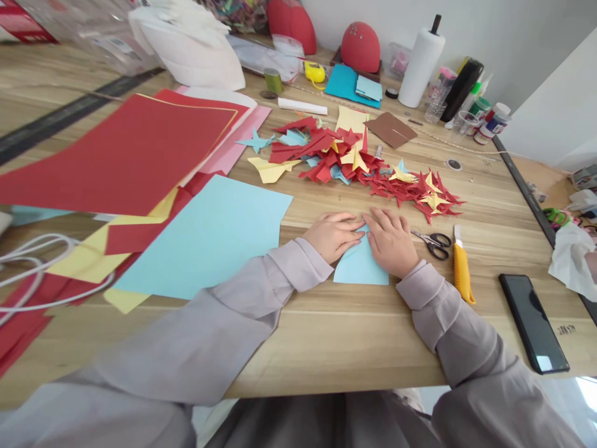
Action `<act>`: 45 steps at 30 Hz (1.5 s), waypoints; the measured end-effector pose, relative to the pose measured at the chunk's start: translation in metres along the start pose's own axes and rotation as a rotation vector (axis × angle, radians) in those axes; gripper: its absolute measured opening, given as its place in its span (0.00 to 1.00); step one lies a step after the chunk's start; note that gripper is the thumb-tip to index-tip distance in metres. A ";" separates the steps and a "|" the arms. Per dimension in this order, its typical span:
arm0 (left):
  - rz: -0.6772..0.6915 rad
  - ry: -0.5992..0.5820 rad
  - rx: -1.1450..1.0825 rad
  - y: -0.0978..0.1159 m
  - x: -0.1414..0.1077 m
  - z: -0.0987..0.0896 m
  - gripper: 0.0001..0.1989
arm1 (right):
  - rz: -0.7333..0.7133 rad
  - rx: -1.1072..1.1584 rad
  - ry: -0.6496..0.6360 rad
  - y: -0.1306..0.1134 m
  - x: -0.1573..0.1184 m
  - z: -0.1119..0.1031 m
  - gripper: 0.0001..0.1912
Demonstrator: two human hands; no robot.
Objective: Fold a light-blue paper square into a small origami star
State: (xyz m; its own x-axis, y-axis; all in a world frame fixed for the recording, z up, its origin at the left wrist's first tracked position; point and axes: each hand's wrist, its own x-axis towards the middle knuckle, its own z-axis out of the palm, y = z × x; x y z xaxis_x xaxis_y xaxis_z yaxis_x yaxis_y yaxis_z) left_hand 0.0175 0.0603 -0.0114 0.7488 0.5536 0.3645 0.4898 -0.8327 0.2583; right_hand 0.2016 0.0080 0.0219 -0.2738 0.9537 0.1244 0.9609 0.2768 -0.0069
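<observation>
A small light blue sheet of paper [361,264] lies on the table in front of me, its top part covered by my fingers. At its upper left edge my left hand [333,235] is closed, with bent fingertips and thumb on the paper. Over the right side rests my right hand [390,239], palm down, its fingers stretched out flat and slightly apart. The fingertips of both hands meet near the sheet's top. Black-handled scissors [436,244] lie just right of my right hand, beside a yellow utility knife [461,267].
Folded red paper stars [401,186] and yellow ones are heaped beyond my hands. To the left lie a large light blue sheet [209,239] and red sheets [140,149]. A phone [533,323] is at the right; a white cable [41,267] runs at far left.
</observation>
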 end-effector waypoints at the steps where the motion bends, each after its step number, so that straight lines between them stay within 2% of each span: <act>1: 0.004 0.000 0.003 0.000 0.000 0.000 0.16 | 0.001 -0.002 0.000 0.000 0.000 0.000 0.24; 17: 0.021 0.002 0.030 0.001 0.002 -0.001 0.16 | 0.025 0.063 0.056 0.002 0.001 0.005 0.25; 22: 0.025 0.001 0.049 0.002 0.002 -0.001 0.16 | -0.001 0.042 0.051 0.001 0.001 0.002 0.22; 32: 0.064 0.012 0.060 -0.002 0.003 0.002 0.16 | -0.001 0.027 0.049 0.002 0.002 0.002 0.24; 45: 0.036 0.019 0.073 0.002 0.002 0.002 0.16 | -0.027 0.005 0.024 0.002 0.003 0.000 0.22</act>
State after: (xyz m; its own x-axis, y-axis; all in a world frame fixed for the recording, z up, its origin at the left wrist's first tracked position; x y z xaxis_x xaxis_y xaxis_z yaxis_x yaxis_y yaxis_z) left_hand 0.0204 0.0598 -0.0117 0.7582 0.5228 0.3897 0.4944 -0.8506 0.1791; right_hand 0.2024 0.0112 0.0223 -0.2989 0.9427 0.1480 0.9528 0.3034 -0.0079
